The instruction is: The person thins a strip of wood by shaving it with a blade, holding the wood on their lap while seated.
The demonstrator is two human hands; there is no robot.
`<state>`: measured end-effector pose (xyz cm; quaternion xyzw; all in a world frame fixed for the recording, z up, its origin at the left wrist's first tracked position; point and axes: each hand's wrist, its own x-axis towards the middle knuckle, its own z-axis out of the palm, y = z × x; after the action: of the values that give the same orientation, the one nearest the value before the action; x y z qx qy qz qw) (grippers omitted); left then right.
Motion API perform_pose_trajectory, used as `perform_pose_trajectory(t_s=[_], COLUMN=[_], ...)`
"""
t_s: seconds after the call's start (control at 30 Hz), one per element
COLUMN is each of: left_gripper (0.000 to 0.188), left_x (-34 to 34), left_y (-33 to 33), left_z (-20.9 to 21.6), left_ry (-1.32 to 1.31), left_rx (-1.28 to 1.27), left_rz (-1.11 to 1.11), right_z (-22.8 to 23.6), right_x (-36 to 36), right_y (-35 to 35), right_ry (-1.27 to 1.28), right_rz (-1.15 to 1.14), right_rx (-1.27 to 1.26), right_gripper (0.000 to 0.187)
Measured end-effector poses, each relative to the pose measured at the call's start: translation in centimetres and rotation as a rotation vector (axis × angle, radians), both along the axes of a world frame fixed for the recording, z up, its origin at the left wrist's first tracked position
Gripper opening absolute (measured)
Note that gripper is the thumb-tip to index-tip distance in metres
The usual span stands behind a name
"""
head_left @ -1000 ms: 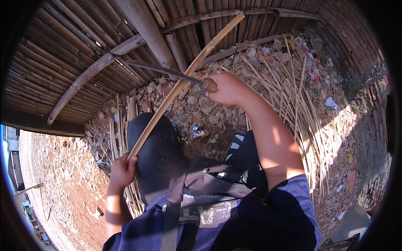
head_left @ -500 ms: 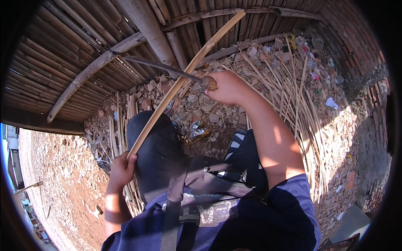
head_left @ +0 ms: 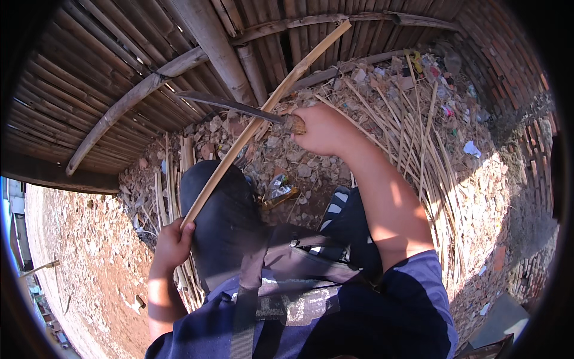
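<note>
A long, pale bamboo strip (head_left: 242,141) slants from lower left up to the far right, passing over my bent left knee. Its near end is gripped by my left hand (head_left: 174,242), with the thumb laid along it. My right hand (head_left: 318,129) is closed round the wooden handle of a machete (head_left: 239,106). The dark blade points left and crosses the strip, its part near the handle against the bamboo. The strip's far end rises free in front of the slatted wall.
Several cut bamboo strips (head_left: 439,179) lie in a pile to the right, and more strips (head_left: 169,179) lie left of my knee. Rubble and a shiny wrapper (head_left: 278,191) cover the ground ahead. A bamboo wall (head_left: 89,90) and a brick wall (head_left: 508,60) stand around me.
The machete and my right hand have shifted slightly down and to the left, the blade's tip dropping a little. My left hand and the strip stay nearly in place.
</note>
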<state>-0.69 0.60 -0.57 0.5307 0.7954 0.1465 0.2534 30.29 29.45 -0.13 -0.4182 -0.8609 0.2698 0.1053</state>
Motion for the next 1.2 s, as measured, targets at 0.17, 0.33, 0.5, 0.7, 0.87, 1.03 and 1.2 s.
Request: perform_pose_trajectory(t_s=[0.17, 0.33, 0.5, 0.7, 0.87, 1.03, 1.2], left_gripper=[0.040, 0.039, 0.038, 0.040, 0.041, 0.042, 0.043], left_x=[0.2, 0.5, 0.5, 0.6, 0.9, 0.6, 0.5], left_y=[0.0, 0.3, 0.0, -0.1, 0.5, -0.2, -0.4], left_z=[0.3, 0.2, -0.1, -0.1, 0.4, -0.4, -0.5], left_ry=[0.008, 0.031, 0.029, 0.110, 0.115, 0.109, 0.117], left_rx=[-0.010, 0.018, 0.041, 0.053, 0.046, 0.056, 0.057], left_rz=[0.009, -0.011, 0.016, -0.013, -0.026, -0.010, -0.006], right_z=[1.2, -0.1, -0.3, -0.2, -1.0, 0.4, 0.6], right_x=[-0.4, 1.6, -1.1, 0.6, 1.9, -0.3, -0.6], right_y=[-0.1, 2.3, -0.5, 2.2, 2.5, -0.6, 0.1], right_ry=[-0.127, -0.014, -0.018, -0.080, 0.052, -0.081, -0.112], right_rz=[0.072, -0.106, -0.038, -0.064, -0.223, -0.031, 0.037], right_rx=[-0.014, -0.207, 0.024, -0.154, -0.050, 0.058, 0.028], right_gripper=[0.038, 0.034, 0.034, 0.031, 0.031, 0.032, 0.031])
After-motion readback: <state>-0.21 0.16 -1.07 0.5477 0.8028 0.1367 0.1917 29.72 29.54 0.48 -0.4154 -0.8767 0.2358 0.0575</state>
